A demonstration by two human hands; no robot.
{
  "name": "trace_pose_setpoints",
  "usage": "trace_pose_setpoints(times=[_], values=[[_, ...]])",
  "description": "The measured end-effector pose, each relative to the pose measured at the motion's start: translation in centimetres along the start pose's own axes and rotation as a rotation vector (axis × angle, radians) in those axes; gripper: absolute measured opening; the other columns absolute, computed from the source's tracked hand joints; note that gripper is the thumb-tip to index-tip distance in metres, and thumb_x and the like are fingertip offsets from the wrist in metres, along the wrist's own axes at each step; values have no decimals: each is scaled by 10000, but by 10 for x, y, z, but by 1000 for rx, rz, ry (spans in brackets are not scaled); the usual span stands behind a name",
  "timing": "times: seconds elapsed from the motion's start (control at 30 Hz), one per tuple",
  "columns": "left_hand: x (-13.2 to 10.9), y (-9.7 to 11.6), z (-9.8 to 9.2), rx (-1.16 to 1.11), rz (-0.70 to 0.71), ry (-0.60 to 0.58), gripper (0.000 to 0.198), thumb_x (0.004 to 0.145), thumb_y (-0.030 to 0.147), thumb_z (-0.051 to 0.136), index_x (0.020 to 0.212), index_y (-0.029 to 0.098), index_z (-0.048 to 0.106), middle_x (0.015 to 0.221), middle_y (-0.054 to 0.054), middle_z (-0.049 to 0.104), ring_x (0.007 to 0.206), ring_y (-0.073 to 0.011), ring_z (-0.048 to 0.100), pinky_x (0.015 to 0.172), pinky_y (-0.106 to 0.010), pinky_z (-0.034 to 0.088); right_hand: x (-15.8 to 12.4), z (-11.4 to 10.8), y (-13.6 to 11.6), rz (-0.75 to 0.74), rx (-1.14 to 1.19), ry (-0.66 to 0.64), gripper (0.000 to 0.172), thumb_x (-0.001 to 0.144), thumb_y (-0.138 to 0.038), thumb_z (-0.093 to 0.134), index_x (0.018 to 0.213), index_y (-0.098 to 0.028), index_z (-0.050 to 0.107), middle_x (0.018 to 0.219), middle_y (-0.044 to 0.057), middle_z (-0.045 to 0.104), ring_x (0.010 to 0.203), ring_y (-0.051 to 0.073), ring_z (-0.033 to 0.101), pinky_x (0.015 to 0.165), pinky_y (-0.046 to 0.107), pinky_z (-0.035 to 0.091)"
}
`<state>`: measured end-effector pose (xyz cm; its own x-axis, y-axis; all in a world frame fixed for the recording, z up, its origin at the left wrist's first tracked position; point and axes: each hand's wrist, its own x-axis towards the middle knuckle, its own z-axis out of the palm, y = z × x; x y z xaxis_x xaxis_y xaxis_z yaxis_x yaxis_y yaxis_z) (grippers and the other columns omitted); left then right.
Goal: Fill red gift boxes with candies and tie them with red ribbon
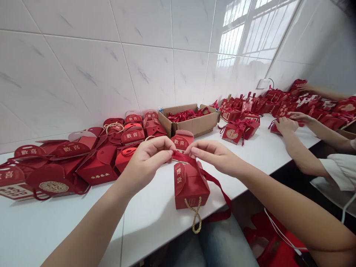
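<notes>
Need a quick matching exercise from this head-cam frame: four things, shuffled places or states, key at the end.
Things
1. red ribbon
2. gold cord
3. cardboard box
4. power socket

Places and states
A. white, mounted on the tiled wall
B. at the fingertips of the left hand and right hand
C. brown, open-topped
D. looped, hanging from a red gift box

Pairs: 1-B, 2-D, 3-C, 4-A

There was room on the white table (36,224) at the near left, between the red boxes (96,167) and the left arm (108,204). The box with gold rope (191,181) blocked the near middle, a brown carton (194,128) the far middle, and another person's hands (287,126) the far right.
</notes>
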<state>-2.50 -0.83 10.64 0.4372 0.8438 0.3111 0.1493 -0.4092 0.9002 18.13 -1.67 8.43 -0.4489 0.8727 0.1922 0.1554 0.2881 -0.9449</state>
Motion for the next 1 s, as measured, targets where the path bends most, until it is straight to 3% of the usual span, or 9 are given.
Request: trace_pose_setpoints(times=[0.13, 0.23, 0.4, 0.5, 0.57, 0.67, 0.8, 0.9, 1.0], values=[[-5, 3, 3, 86, 19, -56, 98, 794, 233, 528, 726, 180, 576, 622, 31, 489, 578, -97, 429, 532, -222, 345, -7, -8, -21, 76, -161, -54, 410, 847, -564, 525, 792, -171, 626, 645, -7, 492, 589, 107, 438, 542, 243, 361], [-7, 3, 9, 190, 52, -102, 127, 809, 235, 513, 724, 176, 587, 625, 22, 515, 587, -104, 441, 529, -227, 343, -13, -13, -35, 66, -284, -101, 393, 809, -547, 587, 690, -173, 597, 617, -7, 478, 577, 107, 418, 527, 246, 351], [-10, 0, 19, 250, 97, -152, 158, 830, 237, 481, 713, 176, 568, 637, 15, 540, 617, -116, 473, 575, -239, 375, -21, -12, -46, 45, -380, -138, 320, 854, -469, 556, 725, -180, 599, 615, -11, 497, 571, 103, 424, 528, 243, 361], [-11, -3, 20, 319, 40, -216, 178, 879, 296, 434, 801, 191, 555, 652, 20, 538, 623, -126, 478, 581, -244, 372, -22, -11, -49, 54, -440, -156, 294, 870, -433, 544, 737, -178, 606, 612, -12, 507, 565, 99, 426, 527, 241, 364], [-10, -7, 20, 444, -70, -255, 205, 901, 369, 405, 909, 210, 534, 635, 31, 531, 589, -136, 476, 537, -248, 339, -22, -13, -52, 33, -418, -102, 296, 879, -424, 534, 734, -177, 610, 626, -6, 527, 584, 103, 459, 542, 243, 382], [-9, -11, 18, 694, -225, -291, 316, 878, 486, 418, 1035, 226, 503, 619, 28, 550, 555, -170, 501, 489, -257, 273, -21, -18, -59, -57, -283, 97, 258, 865, -402, 563, 744, -186, 632, 643, -7, 547, 622, 109, 515, 574, 243, 417], [-8, -17, 17, 793, -273, -356, 428, 850, 556, 424, 1115, 230, 508, 671, -8, 614, 603, -212, 574, 498, -262, 277, -25, -25, -72, -219, 2, 334, 79, 828, -287, 622, 808, -222, 662, 656, -31, 580, 619, 93, 561, 592, 232, 446], [-9, -19, 12, 719, -278, -363, 416, 861, 533, 419, 1148, 242, 500, 697, -5, 650, 601, -205, 592, 503, -261, 304, -27, -26, -73, -251, 101, 385, 92, 825, -273, 626, 754, -221, 655, 613, -35, 572, 606, 90, 567, 601, 232, 445], [-9, -18, 4, 619, -284, -334, 422, 859, 498, 446, 1197, 246, 458, 770, -5, 682, 629, -197, 610, 518, -258, 349, -23, -20, -58, -153, 58, 346, 182, 797, -343, 667, 685, -204, 631, 617, -26, 568, 597, 93, 540, 610, 244, 431]])
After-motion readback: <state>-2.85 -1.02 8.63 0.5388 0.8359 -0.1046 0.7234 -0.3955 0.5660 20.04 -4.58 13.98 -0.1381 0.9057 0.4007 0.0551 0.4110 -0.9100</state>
